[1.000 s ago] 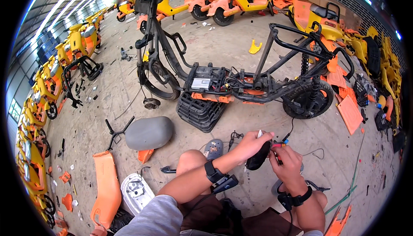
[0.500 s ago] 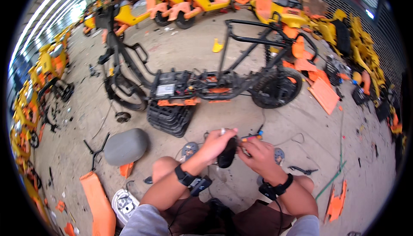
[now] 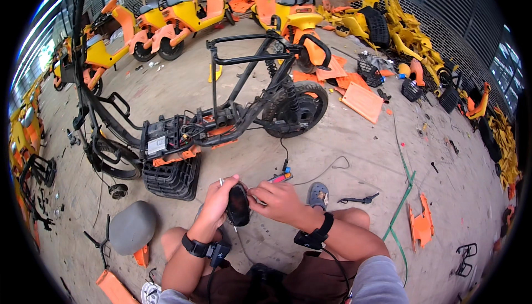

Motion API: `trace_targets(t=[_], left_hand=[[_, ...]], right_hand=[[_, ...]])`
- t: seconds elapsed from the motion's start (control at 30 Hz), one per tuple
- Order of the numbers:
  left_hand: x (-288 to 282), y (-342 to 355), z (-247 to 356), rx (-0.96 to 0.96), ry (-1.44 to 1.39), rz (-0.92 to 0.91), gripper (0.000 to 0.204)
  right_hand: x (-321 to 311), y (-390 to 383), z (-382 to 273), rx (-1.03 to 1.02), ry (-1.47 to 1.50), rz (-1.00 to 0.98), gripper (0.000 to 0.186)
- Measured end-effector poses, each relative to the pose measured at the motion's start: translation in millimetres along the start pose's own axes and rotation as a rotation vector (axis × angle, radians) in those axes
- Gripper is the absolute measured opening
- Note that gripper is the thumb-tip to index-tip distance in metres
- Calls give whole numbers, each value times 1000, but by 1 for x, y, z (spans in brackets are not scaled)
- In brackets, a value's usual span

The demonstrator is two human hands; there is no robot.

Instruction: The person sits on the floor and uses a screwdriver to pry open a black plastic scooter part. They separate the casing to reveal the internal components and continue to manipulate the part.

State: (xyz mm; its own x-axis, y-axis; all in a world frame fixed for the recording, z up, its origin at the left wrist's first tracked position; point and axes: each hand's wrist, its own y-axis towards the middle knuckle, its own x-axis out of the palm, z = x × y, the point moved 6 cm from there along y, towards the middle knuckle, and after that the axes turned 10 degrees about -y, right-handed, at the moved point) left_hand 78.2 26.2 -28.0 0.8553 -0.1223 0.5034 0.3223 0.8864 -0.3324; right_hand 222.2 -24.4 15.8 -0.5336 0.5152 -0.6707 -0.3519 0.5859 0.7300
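My left hand (image 3: 213, 204) is closed round a black oval housing (image 3: 238, 210) with a glossy, reddish-dark face. A small white piece (image 3: 221, 181) sticks up by its fingers; its kind is unclear. My right hand (image 3: 280, 200) has its fingers pinched together at the housing's right edge, and whatever lies between the fingertips is hidden. A thin cable (image 3: 239, 240) hangs below the housing. Just past my right hand, a red, yellow and blue handheld thing (image 3: 280, 177) lies on the floor, partly covered. Both wrists wear black straps with small boxes.
A stripped black scooter frame (image 3: 221, 118) stands ahead, with a black crate (image 3: 172, 178) against it. A grey rounded case (image 3: 133, 228) sits at left. Orange panels (image 3: 363, 102), a black lever (image 3: 359, 199) and green strapping (image 3: 400, 210) lie at right. Yellow-orange scooters (image 3: 188, 19) line the back.
My view has swung right, so the scene sits further left. The black housing now shows more of its glossy face, and both hands remain close at it.
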Motion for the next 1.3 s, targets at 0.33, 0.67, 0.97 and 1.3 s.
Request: trace_targets(t=[0.33,0.67,0.97,1.3], left_hand=[[-7,3,-1,4,-10,15,34],[-5,1,0,-41,-81,35,37],[-3,4,3,8,-51,61,34],[-11,-1,3,-7,33,53,35]], right_hand=[[-1,3,-2,-25,46,18,19],[2,2,0,19,101,32,18],[-2,2,-1,-64,-19,16,17],[19,-4,-1,-46,58,71,17]])
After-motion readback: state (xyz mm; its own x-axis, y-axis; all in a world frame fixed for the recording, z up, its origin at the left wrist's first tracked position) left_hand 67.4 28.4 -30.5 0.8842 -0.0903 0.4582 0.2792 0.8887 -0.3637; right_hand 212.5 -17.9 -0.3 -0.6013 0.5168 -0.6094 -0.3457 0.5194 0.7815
